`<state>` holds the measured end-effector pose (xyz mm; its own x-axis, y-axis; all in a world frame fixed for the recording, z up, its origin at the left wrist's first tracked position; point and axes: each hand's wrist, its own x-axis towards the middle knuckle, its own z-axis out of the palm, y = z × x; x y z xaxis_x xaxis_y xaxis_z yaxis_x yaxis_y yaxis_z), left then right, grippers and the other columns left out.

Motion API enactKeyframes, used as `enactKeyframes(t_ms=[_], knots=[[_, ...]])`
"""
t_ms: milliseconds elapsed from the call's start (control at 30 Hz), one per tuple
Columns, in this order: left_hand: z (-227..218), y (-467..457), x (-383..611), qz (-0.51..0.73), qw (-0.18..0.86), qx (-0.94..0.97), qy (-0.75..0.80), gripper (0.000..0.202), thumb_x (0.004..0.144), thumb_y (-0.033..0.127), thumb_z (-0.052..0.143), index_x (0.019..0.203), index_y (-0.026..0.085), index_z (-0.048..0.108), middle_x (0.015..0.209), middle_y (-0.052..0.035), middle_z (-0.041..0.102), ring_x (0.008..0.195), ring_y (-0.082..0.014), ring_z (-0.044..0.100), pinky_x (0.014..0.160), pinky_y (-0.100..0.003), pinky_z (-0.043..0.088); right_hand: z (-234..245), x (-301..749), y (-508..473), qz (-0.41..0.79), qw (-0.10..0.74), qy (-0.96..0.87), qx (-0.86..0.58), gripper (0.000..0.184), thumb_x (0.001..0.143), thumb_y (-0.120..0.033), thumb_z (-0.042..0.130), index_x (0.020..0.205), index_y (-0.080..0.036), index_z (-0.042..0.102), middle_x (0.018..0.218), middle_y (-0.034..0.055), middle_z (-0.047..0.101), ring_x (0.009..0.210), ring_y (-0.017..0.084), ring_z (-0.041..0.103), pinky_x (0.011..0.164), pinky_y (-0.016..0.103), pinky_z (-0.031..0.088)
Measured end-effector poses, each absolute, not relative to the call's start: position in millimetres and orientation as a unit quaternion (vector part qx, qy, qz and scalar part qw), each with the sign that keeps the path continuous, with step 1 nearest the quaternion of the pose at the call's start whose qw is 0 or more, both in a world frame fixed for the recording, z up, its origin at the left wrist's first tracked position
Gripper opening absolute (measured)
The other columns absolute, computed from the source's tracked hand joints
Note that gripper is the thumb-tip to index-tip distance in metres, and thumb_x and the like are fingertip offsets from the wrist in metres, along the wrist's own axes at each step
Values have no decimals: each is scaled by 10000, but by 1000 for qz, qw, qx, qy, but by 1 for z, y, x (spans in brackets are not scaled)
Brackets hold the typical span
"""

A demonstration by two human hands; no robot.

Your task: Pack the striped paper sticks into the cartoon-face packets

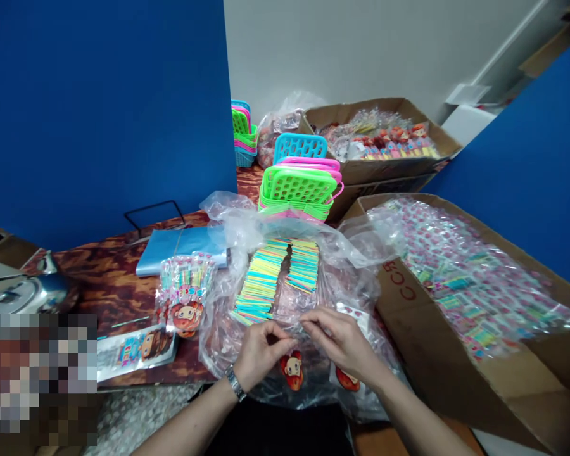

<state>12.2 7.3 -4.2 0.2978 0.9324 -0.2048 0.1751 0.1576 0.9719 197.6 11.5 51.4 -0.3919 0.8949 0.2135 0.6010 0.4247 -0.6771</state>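
Observation:
My left hand (261, 354), with a metal watch on its wrist, is closed in a pinch at the upper edge of a small clear plastic bag (292, 370) printed with a red-haired cartoon face. Just to the right, my right hand (339, 339) has thumb and forefinger pressed together; what lies between them is too small to make out. Beneath my right hand a second printed bag (348, 379) is partly hidden. Beyond both hands, bundles of thin coloured sticks (261, 282) lie in a large open clear plastic bag (221, 348).
Filled stick packets (183, 285) and a blue plastic stack (171, 250) lie left, near a metal kettle (28, 291). Stacked green, pink and blue baskets (301, 183) stand behind. A cardboard box (408, 335) of packets borders the right side; another box (356, 174) stands farther back.

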Motion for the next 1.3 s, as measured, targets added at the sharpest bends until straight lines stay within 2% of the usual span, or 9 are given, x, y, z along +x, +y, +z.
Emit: enactKeyframes(t_ms=[100,167,200,300,433,667,833,1167,1300], knots=[[-8,6,9,335,600,535,492,227,673,314,682,603,143,550,584,-24,639,540,-136,581,527,-226,440,35,205,38,230,221,-798,-511,263,924,-258,328,1067,-198,540,966,46,643,885,143,593,755,258,462],[-8,3,8,332,600,536,493,228,669,307,686,600,144,543,572,-13,626,529,-125,567,514,-216,427,18,208,59,99,114,-801,-579,298,907,-269,367,1149,-169,509,1080,96,603,987,189,546,819,304,435],[-8,1,8,329,598,539,493,222,669,302,687,602,143,546,567,-9,620,526,-120,560,511,-212,422,9,209,69,37,42,-798,-599,325,893,-274,395,1179,-153,491,1115,119,582,1006,216,525,824,324,424],[-7,-3,7,321,602,540,493,212,672,299,682,614,141,554,571,-6,615,524,-114,550,508,-208,416,-12,206,89,-19,-34,-794,-606,359,870,-202,410,1213,-111,463,1120,161,559,996,270,492,784,371,398],[-8,-4,4,318,612,533,491,216,684,305,668,618,138,548,577,-15,616,527,-117,547,508,-212,416,-20,200,92,-42,-64,-807,-586,341,873,-100,318,1176,-99,475,1016,156,573,953,255,476,765,368,353],[-12,-5,5,320,590,550,497,206,679,299,667,606,138,561,539,4,578,490,-96,500,472,-195,376,-21,196,94,-63,-95,-813,-571,285,872,-87,282,1012,-104,530,946,145,553,910,247,462,745,358,325],[-8,-6,4,327,588,548,498,199,678,298,666,603,145,561,556,-5,602,500,-108,525,480,-203,387,-21,193,100,-56,-104,-804,-583,249,865,-84,295,945,-112,529,917,140,548,904,248,471,742,349,341],[-1,-3,-1,378,647,467,469,246,674,319,685,616,144,523,588,9,588,539,-101,517,545,-220,397,-8,201,107,3,-127,-788,-602,216,868,-84,305,966,-113,496,984,148,572,957,219,524,776,299,386],[0,1,0,394,658,441,465,248,673,317,695,622,141,528,584,13,581,548,-99,510,564,-223,393,-1,206,108,32,-137,-784,-605,214,839,-68,342,1018,-103,454,975,160,601,908,218,583,710,284,411]])
